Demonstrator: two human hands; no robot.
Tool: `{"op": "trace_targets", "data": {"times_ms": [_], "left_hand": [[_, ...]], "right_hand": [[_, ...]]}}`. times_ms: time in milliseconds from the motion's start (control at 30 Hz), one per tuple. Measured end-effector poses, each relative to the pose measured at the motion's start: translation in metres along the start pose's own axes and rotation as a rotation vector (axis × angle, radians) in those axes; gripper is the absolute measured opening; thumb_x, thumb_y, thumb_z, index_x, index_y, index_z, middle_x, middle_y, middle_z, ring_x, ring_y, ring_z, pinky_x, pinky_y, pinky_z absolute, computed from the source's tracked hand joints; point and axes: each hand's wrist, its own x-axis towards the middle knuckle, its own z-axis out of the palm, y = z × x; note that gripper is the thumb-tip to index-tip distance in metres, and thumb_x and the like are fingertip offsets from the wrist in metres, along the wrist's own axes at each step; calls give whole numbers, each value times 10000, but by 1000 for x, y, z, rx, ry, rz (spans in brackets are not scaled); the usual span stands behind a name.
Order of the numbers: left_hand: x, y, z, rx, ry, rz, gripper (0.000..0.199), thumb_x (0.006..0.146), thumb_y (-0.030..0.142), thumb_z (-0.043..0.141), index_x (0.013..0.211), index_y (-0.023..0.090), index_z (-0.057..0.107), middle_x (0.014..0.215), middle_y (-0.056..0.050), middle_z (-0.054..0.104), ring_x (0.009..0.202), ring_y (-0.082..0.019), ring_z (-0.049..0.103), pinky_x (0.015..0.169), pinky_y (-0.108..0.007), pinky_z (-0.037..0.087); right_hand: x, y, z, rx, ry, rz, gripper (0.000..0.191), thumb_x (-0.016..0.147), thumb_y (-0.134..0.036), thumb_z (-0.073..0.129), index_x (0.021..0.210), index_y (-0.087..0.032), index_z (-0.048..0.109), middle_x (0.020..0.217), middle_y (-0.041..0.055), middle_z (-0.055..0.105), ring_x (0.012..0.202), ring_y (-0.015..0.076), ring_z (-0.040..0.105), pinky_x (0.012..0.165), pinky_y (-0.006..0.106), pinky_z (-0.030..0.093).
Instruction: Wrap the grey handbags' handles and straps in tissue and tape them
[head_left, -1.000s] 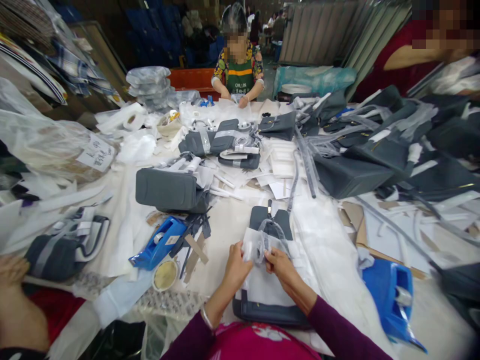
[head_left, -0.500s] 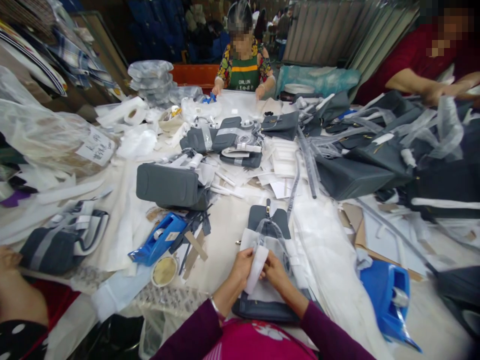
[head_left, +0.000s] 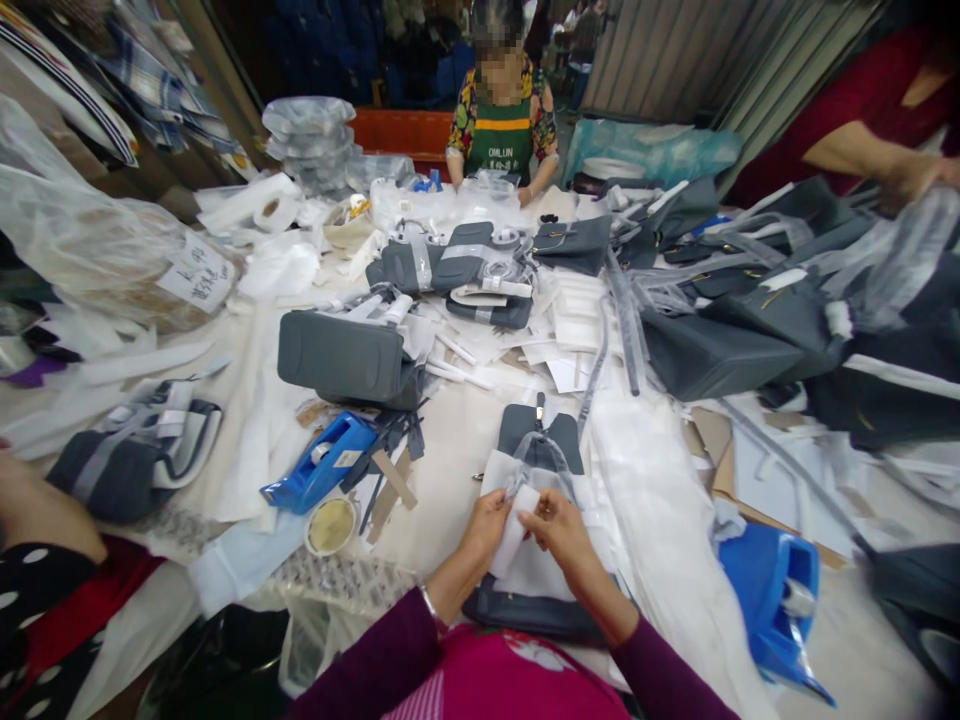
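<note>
A grey handbag [head_left: 541, 440] lies flat on the table right in front of me, partly covered by white wrapping paper. My left hand [head_left: 484, 525] and my right hand [head_left: 559, 530] both pinch a folded strip of white paper [head_left: 514, 530] over the bag's handle, which is sleeved in clear plastic [head_left: 541, 462]. The bag's lower edge [head_left: 525, 615] shows dark below my wrists.
A blue tape dispenser [head_left: 319, 475] and a tape roll [head_left: 330, 525] lie to the left, another blue dispenser [head_left: 776, 590] to the right. Grey bags [head_left: 341, 355] and paper scraps litter the table. A person in a green apron [head_left: 501, 140] works opposite; other people's arms show at both sides.
My hands have shifted slightly up the bag while folding the white paper strip tighter around the handle. The person at the right has lifted clear plastic wrap.
</note>
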Motion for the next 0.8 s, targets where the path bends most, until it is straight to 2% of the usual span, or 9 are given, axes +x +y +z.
{"op": "trace_targets", "data": {"times_ms": [133, 267, 433, 567, 700, 800], "left_hand": [[-11, 0, -15, -34, -129, 5, 351, 705, 419, 703, 885, 125, 638, 684, -30, 647, 558, -130, 568, 550, -231, 425], [-24, 2, -21, -6, -192, -11, 359, 754, 428, 662, 947, 126, 644, 720, -51, 672, 592, -146, 601, 587, -239, 450], [-31, 1, -22, -22, -233, -46, 415, 779, 476, 625, 1031, 147, 633, 796, -78, 690, 664, -199, 655, 642, -288, 486], [-35, 1, -28, -8, -251, -55, 447, 812, 543, 554, 1002, 146, 633, 870, -97, 686, 731, -220, 677, 669, -291, 488], [-39, -2, -30, 45, -273, -26, 486, 698, 447, 728, 1059, 153, 588, 896, -67, 662, 763, -230, 688, 622, -244, 461], [-37, -8, -28, 73, -221, 15, 477, 712, 440, 711, 1055, 142, 568, 839, -36, 632, 679, -200, 683, 561, -219, 432]], "right_hand": [[-17, -6, -7, -16, -16, -59, 154, 677, -298, 667, 718, -197, 558, 562, -24, 545, 489, 127, 467, 483, 263, 361], [-26, -7, -9, 33, -14, -51, 169, 704, -321, 660, 787, -199, 578, 610, -23, 563, 568, 151, 521, 544, 273, 393], [-12, -1, -3, 37, 11, -52, 144, 699, -305, 636, 750, -199, 554, 583, -38, 506, 526, 138, 490, 530, 277, 391], [3, 6, -1, -26, 4, -41, 115, 697, -298, 604, 706, -203, 540, 554, -33, 498, 502, 144, 487, 524, 290, 387], [14, 13, 1, 11, -25, 2, 161, 661, -321, 616, 659, -211, 498, 523, -42, 473, 461, 138, 469, 489, 287, 377], [21, 19, 5, 62, -36, 25, 201, 635, -349, 617, 644, -215, 468, 511, -51, 458, 448, 132, 460, 477, 281, 373]]}}
